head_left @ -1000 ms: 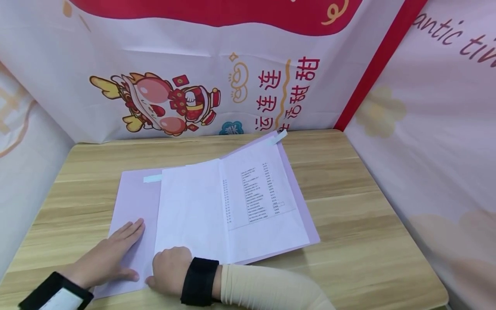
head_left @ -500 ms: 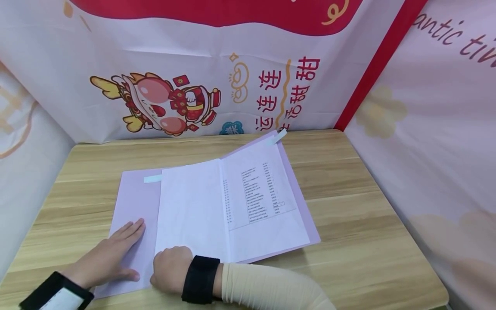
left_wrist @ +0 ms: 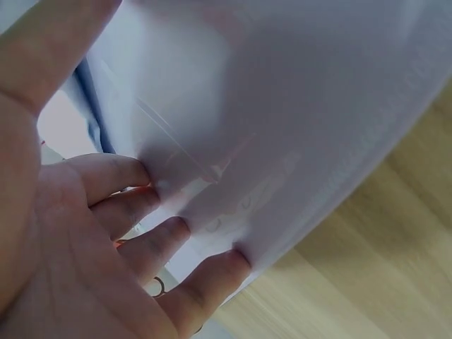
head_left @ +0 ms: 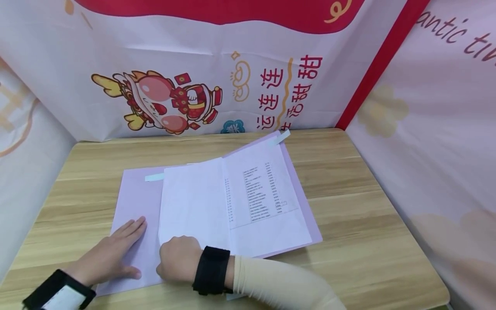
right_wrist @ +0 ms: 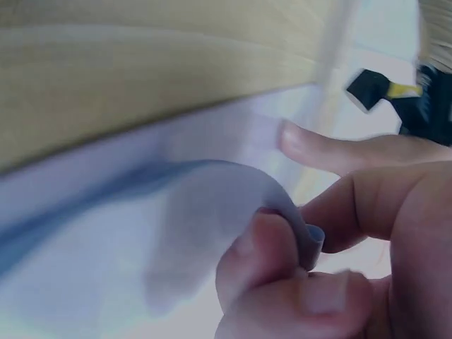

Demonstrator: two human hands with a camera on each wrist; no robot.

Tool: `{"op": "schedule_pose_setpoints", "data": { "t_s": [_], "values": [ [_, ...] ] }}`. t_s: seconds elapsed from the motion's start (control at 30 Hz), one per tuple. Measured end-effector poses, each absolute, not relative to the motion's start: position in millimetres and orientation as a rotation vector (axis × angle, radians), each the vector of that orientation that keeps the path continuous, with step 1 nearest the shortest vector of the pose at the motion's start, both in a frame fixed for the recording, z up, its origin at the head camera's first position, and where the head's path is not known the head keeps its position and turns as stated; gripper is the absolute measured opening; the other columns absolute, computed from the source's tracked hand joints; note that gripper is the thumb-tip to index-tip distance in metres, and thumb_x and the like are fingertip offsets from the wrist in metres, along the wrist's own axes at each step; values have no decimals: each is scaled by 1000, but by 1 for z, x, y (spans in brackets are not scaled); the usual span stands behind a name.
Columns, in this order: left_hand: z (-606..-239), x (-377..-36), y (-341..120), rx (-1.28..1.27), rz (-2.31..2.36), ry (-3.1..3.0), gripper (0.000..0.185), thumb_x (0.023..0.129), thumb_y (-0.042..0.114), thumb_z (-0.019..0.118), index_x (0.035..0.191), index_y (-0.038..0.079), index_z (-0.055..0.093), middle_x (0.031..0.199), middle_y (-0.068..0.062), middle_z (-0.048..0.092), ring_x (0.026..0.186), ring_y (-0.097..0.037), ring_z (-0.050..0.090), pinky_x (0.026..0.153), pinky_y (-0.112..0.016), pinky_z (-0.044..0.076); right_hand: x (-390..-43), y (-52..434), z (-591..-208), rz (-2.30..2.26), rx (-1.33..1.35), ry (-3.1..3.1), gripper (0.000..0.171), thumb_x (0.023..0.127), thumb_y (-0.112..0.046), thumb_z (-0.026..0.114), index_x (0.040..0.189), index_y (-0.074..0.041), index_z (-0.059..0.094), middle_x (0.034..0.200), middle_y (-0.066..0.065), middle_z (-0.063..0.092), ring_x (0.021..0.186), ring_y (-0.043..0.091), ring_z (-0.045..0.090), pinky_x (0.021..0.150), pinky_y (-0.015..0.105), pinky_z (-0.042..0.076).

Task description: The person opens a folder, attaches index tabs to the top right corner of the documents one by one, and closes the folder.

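Note:
A light purple folder (head_left: 139,193) lies spread on the table, holding white paper sheets (head_left: 190,198). The right-hand page (head_left: 263,237) carries a printed list and is raised at a slant. On the folder's left cover rests my left hand (head_left: 110,254), fingers straight; the left wrist view shows its fingertips (left_wrist: 226,265) touching the cover. My right hand (head_left: 180,260) is at the lower left corner of the sheets. In the right wrist view its thumb and fingers pinch a curled paper edge (right_wrist: 282,205). How many sheets it holds, I cannot tell.
Pale blue strips stick out at the folder's left (head_left: 154,177) and upper right (head_left: 283,137). Another pale strip (head_left: 235,296) shows below the right sleeve. The wooden table (head_left: 356,241) meets printed cloth walls (head_left: 186,38) at the back and sides.
My right hand has shifted slightly right and away from me, drawing the sheets' lower left corner along. A pale strip now shows beneath the right sleeve. The left hand stays on the cover.

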State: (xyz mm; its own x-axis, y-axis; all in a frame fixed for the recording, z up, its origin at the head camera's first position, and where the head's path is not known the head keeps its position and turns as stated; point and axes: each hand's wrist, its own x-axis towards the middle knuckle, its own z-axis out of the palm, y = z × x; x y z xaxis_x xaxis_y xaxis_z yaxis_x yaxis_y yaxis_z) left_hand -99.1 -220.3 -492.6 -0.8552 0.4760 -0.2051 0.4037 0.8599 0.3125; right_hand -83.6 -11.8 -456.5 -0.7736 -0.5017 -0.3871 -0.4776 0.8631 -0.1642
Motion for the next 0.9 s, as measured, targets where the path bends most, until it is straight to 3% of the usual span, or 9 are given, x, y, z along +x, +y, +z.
{"op": "schedule_pose_setpoints", "data": {
  "t_s": [0.3, 0.6, 0.9],
  "values": [
    [-492, -101, -219, 649, 362, 2757, 128, 52, 56, 92, 148, -10, 41, 157, -31, 33, 140, -56, 31, 107, -68, 34, -89, 25, -416, -274, -772, 2588, 34, 89, -29, 67, 59, -17, 60, 51, -6, 51, 42, 8, 45, 38, 23, 40],
    [-490, -101, -218, 634, 359, 2740, 128, 52, 58, 91, 148, -10, 42, 157, -31, 32, 141, -55, 31, 109, -67, 31, -88, 86, -370, -621, -855, 2615, 41, 83, -16, 65, 55, -18, 36, 49, -10, 27, 43, 5, 32, 40, 21, 26],
    [-489, -98, -217, 637, 358, 2745, 127, 52, 55, 93, 148, -11, 41, 158, -31, 31, 141, -55, 31, 109, -68, 31, -79, 163, -332, -836, -781, 2701, 33, 82, -11, 60, 61, -17, 36, 55, -11, 26, 46, 3, 30, 45, 20, 26]
  ]
}}
